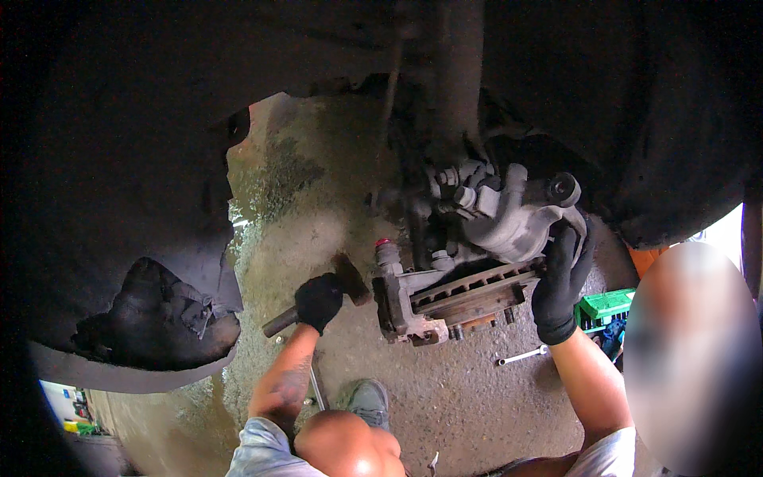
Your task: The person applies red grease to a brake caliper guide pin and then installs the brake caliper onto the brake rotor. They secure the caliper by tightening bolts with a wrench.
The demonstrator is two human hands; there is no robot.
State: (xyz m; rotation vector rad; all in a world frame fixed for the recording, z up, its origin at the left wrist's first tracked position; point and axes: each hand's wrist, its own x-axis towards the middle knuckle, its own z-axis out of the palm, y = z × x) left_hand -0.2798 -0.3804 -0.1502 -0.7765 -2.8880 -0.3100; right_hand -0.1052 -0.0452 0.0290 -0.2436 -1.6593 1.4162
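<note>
My left hand [319, 301], in a black glove, is closed round a hammer [353, 280]. The hammer's dark head points toward the brake assembly, and its handle sticks out at the left below my fist. My right hand [562, 282], also in a black glove, curls round the right side of the grey steering knuckle [513, 226]; some of its fingers are hidden behind the metal. Below the knuckle sits a rusty vented brake disc [477, 294] with wheel studs pointing down. A brake caliper [393, 302] hugs the disc's left end, apart from the hammer.
Dark wheel-arch lining [143, 183] surrounds the work, and a strut [461, 71] rises above the knuckle. On the concrete floor lie a wrench [522, 355] and a metal rod [319, 387] near my shoe [369, 401]. A green crate [606, 304] stands at right, beside a blurred patch.
</note>
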